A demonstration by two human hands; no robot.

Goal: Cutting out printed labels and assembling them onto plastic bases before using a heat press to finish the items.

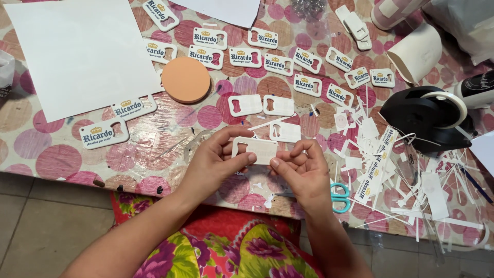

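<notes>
Left hand: our left hand (213, 159) pinches the left end of a blank white bottle-opener tag (256, 150), thumb on top, fingers curled under.
Right hand: our right hand (303, 172) closes thumb and forefinger on the tag's right edge.
Tag: we hold it flat, just above the table edge, between both hands.
Table: a dotted pink tablecloth (51, 154) carries rows of printed tags (104, 134) and blank ones (278, 105).
Nearby: an orange round pad (185, 79) lies beside a white sheet (82, 51); teal scissors (340, 197) rest under our right hand, paper trimmings (411, 190) to the right, a black tape dispenser (427, 117) beyond them.
</notes>
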